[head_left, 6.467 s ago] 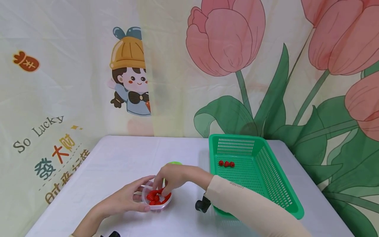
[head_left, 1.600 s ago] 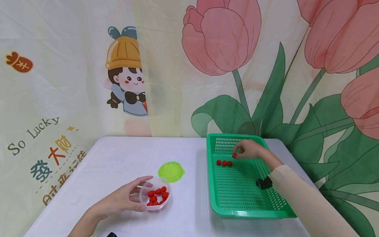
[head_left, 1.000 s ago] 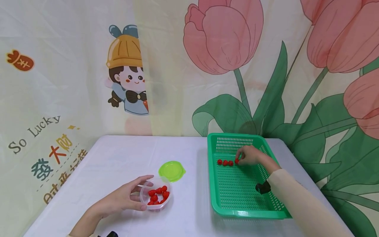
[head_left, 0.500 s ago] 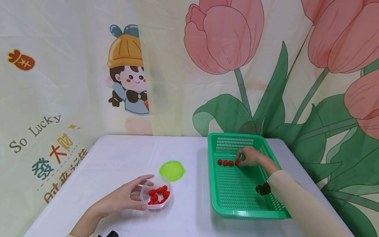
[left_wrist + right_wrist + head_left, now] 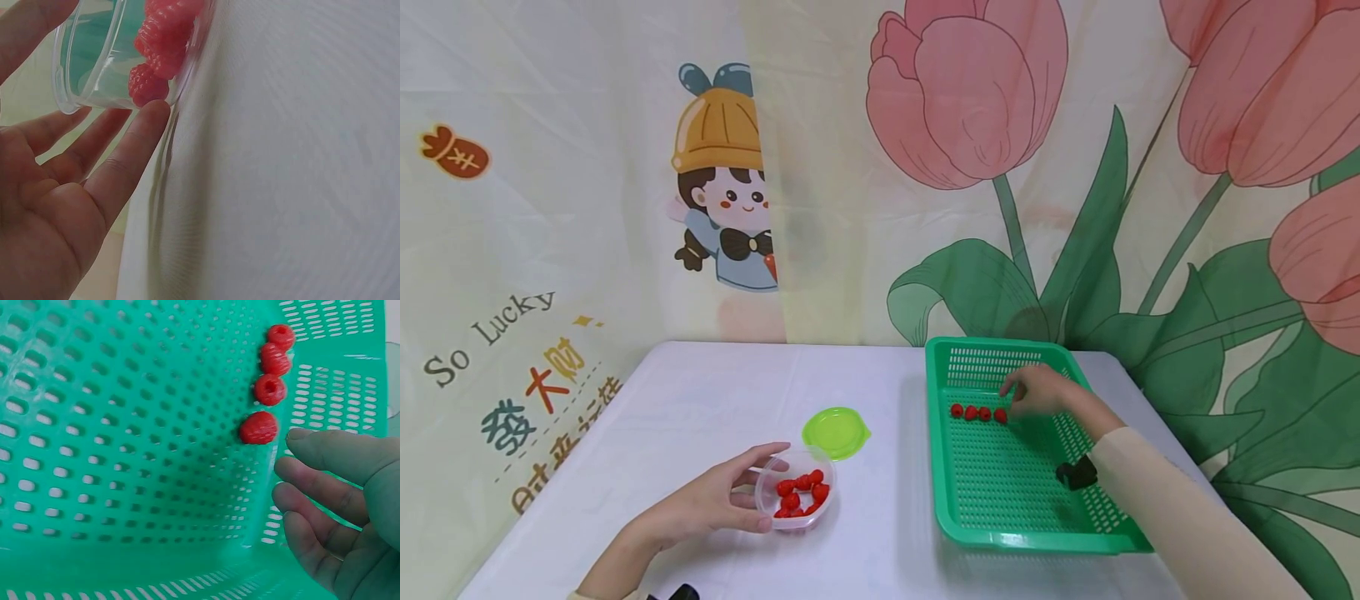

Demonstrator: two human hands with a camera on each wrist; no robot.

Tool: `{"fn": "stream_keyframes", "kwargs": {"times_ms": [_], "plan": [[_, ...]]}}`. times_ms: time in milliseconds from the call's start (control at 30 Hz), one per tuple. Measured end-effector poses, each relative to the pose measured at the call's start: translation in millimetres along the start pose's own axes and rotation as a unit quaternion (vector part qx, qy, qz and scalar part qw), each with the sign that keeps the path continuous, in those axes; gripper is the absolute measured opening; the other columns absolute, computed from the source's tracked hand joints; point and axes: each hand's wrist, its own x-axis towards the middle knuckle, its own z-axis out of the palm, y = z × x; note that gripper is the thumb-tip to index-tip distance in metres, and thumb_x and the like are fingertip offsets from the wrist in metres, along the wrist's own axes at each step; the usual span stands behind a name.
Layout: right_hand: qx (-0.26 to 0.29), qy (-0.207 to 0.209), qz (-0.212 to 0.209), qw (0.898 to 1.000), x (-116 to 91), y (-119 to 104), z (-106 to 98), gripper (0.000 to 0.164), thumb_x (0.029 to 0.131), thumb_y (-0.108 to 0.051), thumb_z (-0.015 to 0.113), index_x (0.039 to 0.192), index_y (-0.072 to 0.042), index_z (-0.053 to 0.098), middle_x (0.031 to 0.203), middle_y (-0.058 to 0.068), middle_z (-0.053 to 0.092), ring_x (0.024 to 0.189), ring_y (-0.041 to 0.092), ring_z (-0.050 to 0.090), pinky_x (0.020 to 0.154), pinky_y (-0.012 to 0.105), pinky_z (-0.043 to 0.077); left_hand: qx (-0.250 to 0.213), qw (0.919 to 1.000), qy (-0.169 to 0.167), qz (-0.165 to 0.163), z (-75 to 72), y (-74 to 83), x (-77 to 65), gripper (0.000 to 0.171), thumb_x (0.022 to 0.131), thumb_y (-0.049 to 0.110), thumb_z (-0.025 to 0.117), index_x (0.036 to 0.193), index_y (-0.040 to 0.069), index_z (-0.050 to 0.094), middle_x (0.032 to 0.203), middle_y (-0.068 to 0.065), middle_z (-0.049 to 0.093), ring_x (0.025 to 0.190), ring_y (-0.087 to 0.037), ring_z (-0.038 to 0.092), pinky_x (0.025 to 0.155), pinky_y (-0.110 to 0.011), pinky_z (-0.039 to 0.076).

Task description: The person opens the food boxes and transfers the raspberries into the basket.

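Note:
My left hand point(image 5: 707, 504) holds the side of a clear plastic tub point(image 5: 766, 500), thumb at the near side and fingers at the far side. Several red raspberries point(image 5: 791, 501) lie in the tub, which stands on the table. In the left wrist view the thumb tip meets the tub's lower edge by a raspberry point(image 5: 147, 84). My right hand point(image 5: 1037, 390) hovers inside a green plastic basket point(image 5: 985, 500), its fingers loosely bent and holding nothing. Just left of it, a raspberry point(image 5: 1001, 416) ends a row of several; in the right wrist view this end raspberry point(image 5: 259, 428) lies apart from the fingertips.
A light green lid point(image 5: 835, 433) lies flat behind the tub. The basket's slotted walls rise around the right hand. White cloth covers the table point(image 5: 865, 533), and a printed tulip curtain point(image 5: 827, 208) hangs behind it.
My right hand took a raspberry from the tub to the basket and set it at the row's right end. The fingers have now let go and lifted slightly. The left hand stays at the tub.

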Motion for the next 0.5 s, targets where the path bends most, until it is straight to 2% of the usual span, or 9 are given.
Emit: {"fn": "stream_keyframes", "kwargs": {"times_ms": [200,367,500], "plan": [[0.000,0.010,-0.029,1.000,-1.2,-15.5,-15.1,0.027,0.096,-0.010,0.076,0.122,-0.003,0.075,0.104,0.007,0.076,0.097,0.025,0.072,0.081,0.042,0.061,0.000,1.0000,0.000,-0.001,-0.5,-1.2,-0.7,0.096,0.090,0.015,0.086,0.167,0.016,0.029,0.156,-0.023,0.046,0.134,-0.040,0.059,0.097,-0.031,0.060],[0.005,0.031,-0.077,0.997,-4.0,-40.3,-26.0,0.024,0.096,-0.010,0.076,0.120,-0.007,0.076,0.106,0.007,0.077,0.095,0.023,0.072,0.082,0.040,0.060,0.002,1.0000,0.002,-0.006,-0.3,-0.4,-0.3,0.096,0.089,0.016,0.086,0.167,0.016,0.030,0.156,-0.023,0.046,0.133,-0.040,0.059,0.097,-0.032,0.060],[0.014,0.036,-0.110,0.993,-3.4,-64.3,-31.4,0.024,0.096,-0.012,0.076,0.120,-0.010,0.076,0.110,0.002,0.076,0.098,0.020,0.072,0.085,0.038,0.060,0.001,1.0000,0.001,-0.008,-0.1,0.8,-0.2,0.096,0.090,0.016,0.086,0.167,0.016,0.029,0.156,-0.023,0.045,0.133,-0.040,0.059,0.097,-0.032,0.060]]}}
